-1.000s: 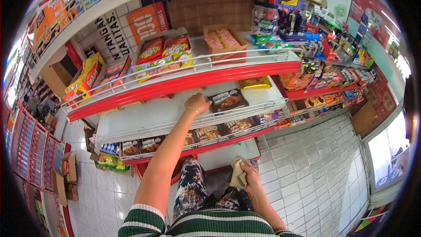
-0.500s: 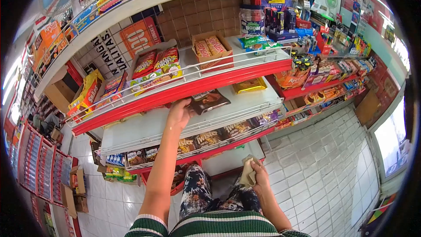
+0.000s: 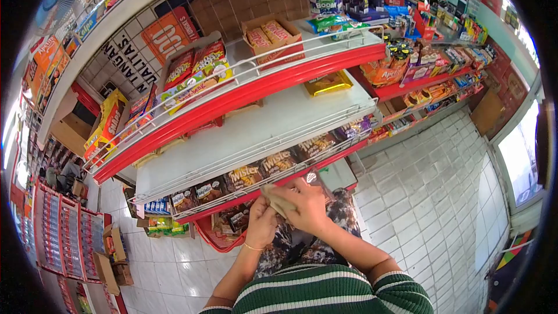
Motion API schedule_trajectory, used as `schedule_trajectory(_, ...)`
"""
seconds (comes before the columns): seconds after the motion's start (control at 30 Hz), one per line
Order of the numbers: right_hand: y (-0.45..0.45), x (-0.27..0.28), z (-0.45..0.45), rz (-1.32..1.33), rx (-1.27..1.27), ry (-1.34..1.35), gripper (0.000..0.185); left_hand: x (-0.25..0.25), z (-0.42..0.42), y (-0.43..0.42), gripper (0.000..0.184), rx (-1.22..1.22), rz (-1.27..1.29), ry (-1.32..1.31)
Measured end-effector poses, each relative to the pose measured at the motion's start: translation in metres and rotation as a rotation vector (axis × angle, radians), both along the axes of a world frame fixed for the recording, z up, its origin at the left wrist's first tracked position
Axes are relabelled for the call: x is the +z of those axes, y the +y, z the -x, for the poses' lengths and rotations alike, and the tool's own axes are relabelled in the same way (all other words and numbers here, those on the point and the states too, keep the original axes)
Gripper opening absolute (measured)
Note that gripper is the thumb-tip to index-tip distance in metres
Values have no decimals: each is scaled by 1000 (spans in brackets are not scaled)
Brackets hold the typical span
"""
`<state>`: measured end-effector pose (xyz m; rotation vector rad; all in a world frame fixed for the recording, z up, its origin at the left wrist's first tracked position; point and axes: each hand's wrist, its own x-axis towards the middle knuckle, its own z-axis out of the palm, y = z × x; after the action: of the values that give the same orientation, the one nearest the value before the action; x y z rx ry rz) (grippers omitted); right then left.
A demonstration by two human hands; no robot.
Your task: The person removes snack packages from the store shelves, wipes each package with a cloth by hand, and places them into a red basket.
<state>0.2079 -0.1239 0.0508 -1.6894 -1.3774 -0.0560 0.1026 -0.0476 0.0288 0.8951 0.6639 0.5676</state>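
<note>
My left hand [image 3: 261, 224] and my right hand [image 3: 307, 208] are together in front of my lap, below the shelf edge. A beige cloth [image 3: 280, 200] is bunched in my right hand and reaches over to the left fingertips. Beneath the right hand, the shiny end of a dark brown snack packet [image 3: 318, 185] shows. My left hand is closed at the packet's other side, where cloth and fingers mostly hide the hold. Just beyond them, a lower shelf holds a row of Twister packs [image 3: 278, 164] and Nextar-like dark packs [image 3: 208, 192], whose lettering is hard to read.
A gold packet [image 3: 328, 84] lies on the white middle shelf [image 3: 256, 131], behind a wire rail. Boxes of snacks [image 3: 273, 38] stand on the shelf above. A red basket [image 3: 218, 239] is below at left. Tiled floor [image 3: 418, 180] extends to the right.
My left hand has come down from the middle shelf with the dark brown packet. My right hand has moved left and up with the cloth, meeting it.
</note>
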Motion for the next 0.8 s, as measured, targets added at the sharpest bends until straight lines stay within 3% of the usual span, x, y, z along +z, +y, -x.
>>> schedule_trajectory(0.17,2,-44,-12,-90,-236,176,32,-23,29,16,16,-7,-375,-81)
schedule_trajectory(0.2,-3,-47,-17,7,-260,168,27,-24,34,19,16,-3,-368,-75)
schedule_trajectory(0.23,-5,-62,-25,14,-255,171,27,-24,41,23,17,-34,-449,-5)
schedule_trajectory(0.3,-4,-97,-43,-54,-172,471,23,-24,51,31,18,-94,-612,134)
schedule_trajectory(0.33,-8,-95,-49,-49,-166,473,23,-25,56,35,16,-118,-631,96)
schedule_trajectory(0.4,-11,-83,-61,-266,9,1123,18,-19,58,36,15,-123,-576,46)
schedule_trajectory(0.43,-11,-77,-63,-258,11,1127,18,-17,59,37,14,-133,-524,-8)
schedule_trajectory(0.5,-12,-63,-66,-305,242,1477,18,-27,57,38,11,-135,-514,-36)
schedule_trajectory(0.57,-5,-62,-52,-193,362,1536,20,-38,44,27,10,19,-420,-128)
schedule_trajectory(0.63,7,-56,-29,-58,536,1573,22,-40,33,17,10,110,-533,-102)
schedule_trajectory(0.7,20,-90,-9,90,580,1551,24,-47,23,12,11,253,-725,-79)
schedule_trajectory(0.77,23,-96,20,-160,907,2041,28,-45,19,5,11,361,-726,-4)
schedule_trajectory(0.8,19,-84,30,-136,804,2150,29,-44,19,4,11,464,-730,66)
